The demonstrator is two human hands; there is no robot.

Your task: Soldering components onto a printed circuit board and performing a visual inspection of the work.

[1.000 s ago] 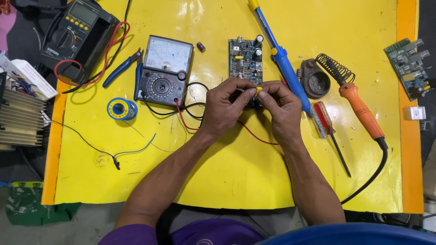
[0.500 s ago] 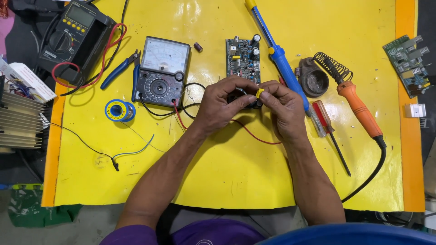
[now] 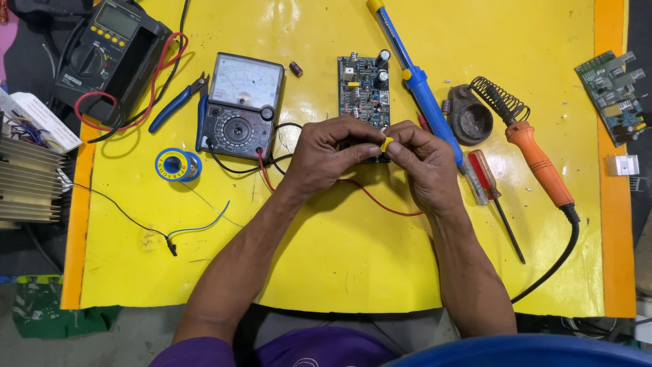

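Both our hands are lifting slightly off the green circuit board (image 3: 365, 92). Our left hand (image 3: 326, 155) and right hand (image 3: 422, 163) are now pinching a small yellow component (image 3: 386, 143) between fingertips, closed on it, just below the board near the yellow mat's (image 3: 339, 272) top edge. We're working between the analog multimeter (image 3: 241, 105) and blue desoldering pump (image 3: 418, 88).
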